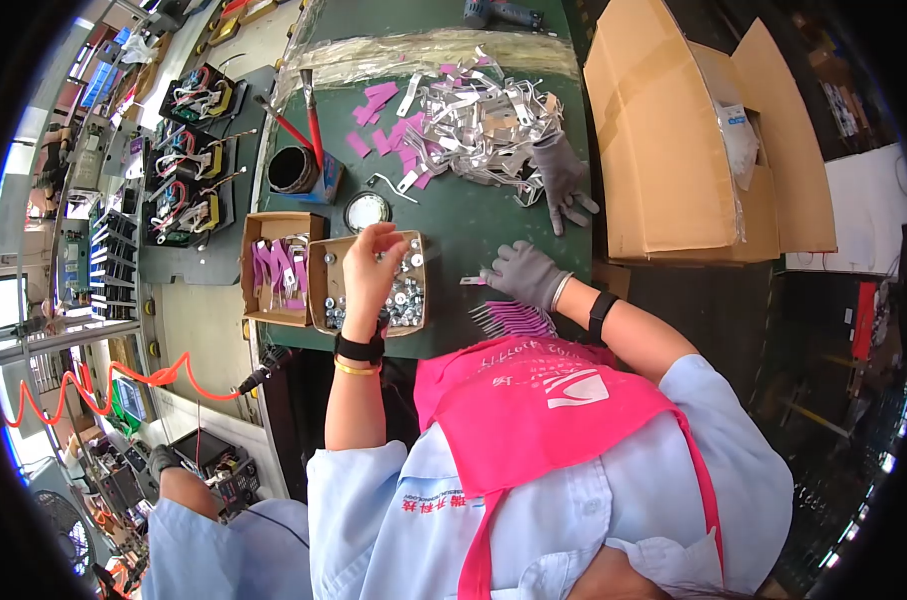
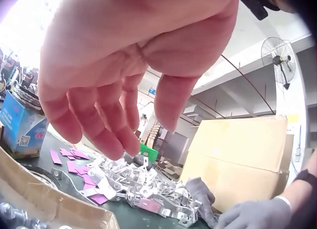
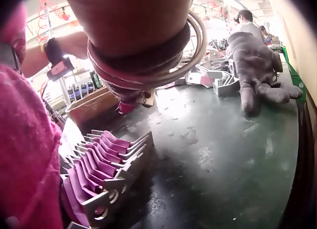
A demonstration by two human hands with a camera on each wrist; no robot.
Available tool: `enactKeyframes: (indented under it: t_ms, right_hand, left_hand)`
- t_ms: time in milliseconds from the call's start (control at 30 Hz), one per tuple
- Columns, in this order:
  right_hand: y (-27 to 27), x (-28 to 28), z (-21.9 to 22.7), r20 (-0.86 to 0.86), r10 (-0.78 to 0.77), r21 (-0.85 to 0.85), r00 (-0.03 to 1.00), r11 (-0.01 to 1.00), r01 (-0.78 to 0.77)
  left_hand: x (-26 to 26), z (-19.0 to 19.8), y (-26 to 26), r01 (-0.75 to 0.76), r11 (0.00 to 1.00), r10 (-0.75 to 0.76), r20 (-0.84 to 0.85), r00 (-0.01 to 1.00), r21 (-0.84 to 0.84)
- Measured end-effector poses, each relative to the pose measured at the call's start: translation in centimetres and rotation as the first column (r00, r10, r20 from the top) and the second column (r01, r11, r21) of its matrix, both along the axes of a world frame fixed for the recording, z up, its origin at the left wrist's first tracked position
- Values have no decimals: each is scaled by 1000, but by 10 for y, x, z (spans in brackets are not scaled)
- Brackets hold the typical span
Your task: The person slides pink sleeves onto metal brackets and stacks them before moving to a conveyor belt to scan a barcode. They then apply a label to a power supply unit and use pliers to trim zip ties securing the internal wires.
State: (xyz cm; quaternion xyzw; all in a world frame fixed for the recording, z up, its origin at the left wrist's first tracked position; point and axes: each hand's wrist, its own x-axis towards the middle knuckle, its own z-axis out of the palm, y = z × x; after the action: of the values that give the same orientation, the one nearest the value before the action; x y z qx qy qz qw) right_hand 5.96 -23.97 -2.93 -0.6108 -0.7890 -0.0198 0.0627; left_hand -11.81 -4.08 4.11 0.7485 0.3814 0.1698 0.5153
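Left hand (image 1: 374, 262) fingers (image 2: 106, 132) loosely spread, empty

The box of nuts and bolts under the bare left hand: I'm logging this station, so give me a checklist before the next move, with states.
1. Left hand over the box of nuts and bolts: ok, it hangs above the box.
2. Left hand holds a piece: cannot tell; in the left wrist view its fingers are loosely curled and look empty.
3. Gloved right hand holds a metal bracket: ok.
4. Row of finished brackets lined up by the table edge: ok.
5. Loose pile of brackets within reach: ok.
6. Spare glove off the work spot: ok.
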Motion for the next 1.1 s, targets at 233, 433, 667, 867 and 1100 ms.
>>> enactKeyframes:
  t_ms: [233,433,667,867,1100]
  right_hand:
    - [2,-6,-6,19,1,-206,1000,979,3]
    - [6,0,-4,-88,-216,-428,972,890,159]
    - [0,-15,-10,119,-98,-359,988,924,135]
    - [-5,-18,4,-32,-117,-493,993,866,86]
    - [51,24,78,-192,-300,276,934,897,345]
  left_hand:
    - [34,-26,56,-57,976,60,-11,998,209]
    - [77,-57,88,47,893,164,-421,892,447]
    - [92,-87,87,91,912,231,-682,694,401]
    - [86,-103,89,21,907,255,-586,769,421]
    - [85,-11,34,668,732,-576,-400,712,136]
